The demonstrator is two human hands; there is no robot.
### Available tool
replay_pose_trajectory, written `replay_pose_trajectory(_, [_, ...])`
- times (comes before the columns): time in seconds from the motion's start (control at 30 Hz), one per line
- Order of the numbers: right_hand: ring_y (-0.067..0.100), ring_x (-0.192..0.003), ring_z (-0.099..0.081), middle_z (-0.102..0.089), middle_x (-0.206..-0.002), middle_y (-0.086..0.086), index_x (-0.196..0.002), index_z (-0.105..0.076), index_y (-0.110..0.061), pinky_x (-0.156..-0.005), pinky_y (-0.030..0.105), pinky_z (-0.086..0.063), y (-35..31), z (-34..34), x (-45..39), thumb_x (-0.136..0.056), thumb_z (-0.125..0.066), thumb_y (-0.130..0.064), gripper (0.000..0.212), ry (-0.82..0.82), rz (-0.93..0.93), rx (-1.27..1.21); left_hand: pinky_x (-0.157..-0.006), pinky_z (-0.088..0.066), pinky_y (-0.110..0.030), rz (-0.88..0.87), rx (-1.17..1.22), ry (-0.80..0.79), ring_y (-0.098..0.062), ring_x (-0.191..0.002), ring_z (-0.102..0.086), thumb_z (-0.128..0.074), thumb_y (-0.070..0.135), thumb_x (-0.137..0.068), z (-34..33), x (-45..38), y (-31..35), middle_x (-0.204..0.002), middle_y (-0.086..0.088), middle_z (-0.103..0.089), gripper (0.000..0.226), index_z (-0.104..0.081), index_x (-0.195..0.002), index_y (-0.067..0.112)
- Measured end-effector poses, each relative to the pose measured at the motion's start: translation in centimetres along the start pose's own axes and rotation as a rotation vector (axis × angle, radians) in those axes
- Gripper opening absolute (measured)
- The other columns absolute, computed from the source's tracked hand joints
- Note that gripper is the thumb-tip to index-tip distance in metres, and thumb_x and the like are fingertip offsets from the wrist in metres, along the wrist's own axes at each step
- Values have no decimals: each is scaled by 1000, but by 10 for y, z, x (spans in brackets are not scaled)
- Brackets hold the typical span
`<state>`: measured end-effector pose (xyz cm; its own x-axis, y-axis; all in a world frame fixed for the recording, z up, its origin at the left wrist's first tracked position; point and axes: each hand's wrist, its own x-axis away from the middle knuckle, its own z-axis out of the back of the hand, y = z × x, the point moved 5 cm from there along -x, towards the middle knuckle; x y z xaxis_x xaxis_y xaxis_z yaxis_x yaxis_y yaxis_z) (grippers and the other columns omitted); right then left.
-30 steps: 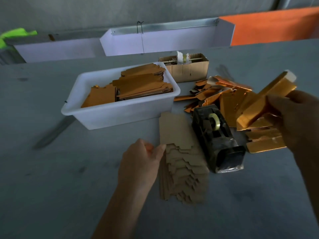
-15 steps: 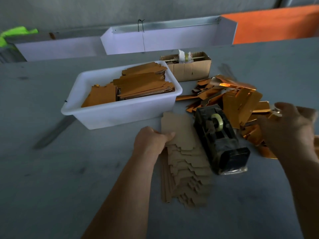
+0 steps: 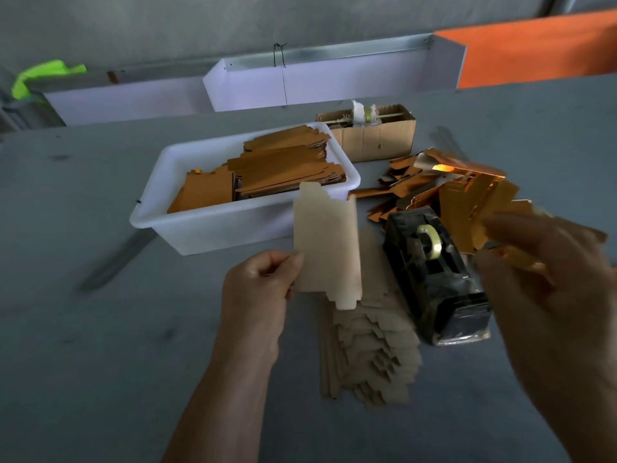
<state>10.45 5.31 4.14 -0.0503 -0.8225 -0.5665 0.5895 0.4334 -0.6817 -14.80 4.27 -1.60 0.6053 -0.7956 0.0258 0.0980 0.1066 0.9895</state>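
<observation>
Grey table (image 3: 100,362): white tub (image 3: 217,228) at 11 o'clock, packed with flat orange cards, probably the bin for this job. Gold foil pile (image 3: 467,195) at 1 o'clock, within right-hand reach. Blank stack (image 3: 370,355) at centre, fanned so one peels off easily. Tape dispenser (image 3: 434,279) at its 3 o'clock. Left hand (image 3: 257,295) pinches one pale blank (image 3: 325,248) by its lower left edge, upright just above the stack. Right hand (image 3: 541,279) is motion-blurred over the foil, so can't tell if it grips anything.
</observation>
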Motion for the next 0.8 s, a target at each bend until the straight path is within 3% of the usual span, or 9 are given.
replay_pose_trajectory(0.07, [-26,-87,-49,-56,-103,-10,-111,-62,-23,-65,-7,-36,-14,-7,13,-93,-55,-35,22,-62,-15,-35,-67,-45,-32,8,72,-55,-13,-62,-51,-72,17,-82,5,11,8,-64,-5,-61,15,-75,-67,17])
replay_pose_trajectory(0.1, [-25,-88,-51,-59,-100,-15,-111,-61,-29,-61,-8,-36,-18,-13,18,-89,-51,-45,29,-120,-89,-115,-71,-47,-33,6,87,-81,-15,-65,-54,-72,18,-81,8,17,12,-66,-7,-64,13,-76,-69,19])
replay_pose_trajectory(0.2, [-15,-95,-58,-66,-103,-20,-117,-57,-39,-61,5,-48,-20,-35,28,-61,-51,-63,62,-334,-403,-420,-79,-52,-39,1,135,-176,-24,-75,-60,-76,25,-70,11,33,23,-79,-19,-70,7,-77,-73,19])
replay_pose_trajectory(0.27, [-3,-93,-64,-70,-100,-16,-114,-58,-37,-67,16,-52,-19,-49,30,-57,-61,-58,60,-419,-544,-606,-72,-51,-33,17,158,-241,-22,-71,-59,-75,33,-57,9,40,23,-75,-13,-70,22,-76,-73,19])
replay_pose_trajectory(0.33, [7,-85,-69,-73,-90,-8,-105,-65,-27,-66,21,-53,-17,-58,31,-57,-66,-42,50,-431,-651,-760,-63,-50,-24,46,172,-289,-14,-66,-60,-76,28,-57,6,44,23,-70,-3,-70,15,-75,-71,22])
replay_pose_trajectory(0.43, [14,-81,-70,-74,-86,0,-93,-69,-16,-63,22,-54,-15,-66,33,-59,-66,-33,38,-436,-695,-812,-62,-48,-26,86,166,-312,-12,-64,-61,-78,12,-72,2,44,21,-70,-1,-70,15,-73,-68,25])
replay_pose_trajectory(0.57, [18,-78,-70,-73,-84,8,-78,-71,-14,-62,24,-54,-13,-70,41,-57,-69,-31,27,-447,-733,-891,-71,-51,-36,45,150,-351,-17,-69,-64,-86,31,-61,-2,46,28,-75,-7,-72,19,-72,-71,21])
replay_pose_trajectory(0.67, [23,-81,-69,-72,-86,10,-74,-71,-17,-70,35,-55,-11,-70,44,-56,-69,-34,25,-469,-723,-877,-58,-48,-23,-19,117,-347,-11,-63,-61,-76,41,-56,-4,49,33,-69,-4,-69,28,-72,-71,18])
replay_pose_trajectory(0.8, [23,-81,-68,-71,-85,13,-75,-72,-17,-77,39,-57,-10,-67,43,-55,-68,-38,29,-462,-679,-834,-49,-42,-12,-4,115,-337,-4,-54,-58,-74,36,-62,-7,49,35,-62,1,-67,24,-74,-70,14])
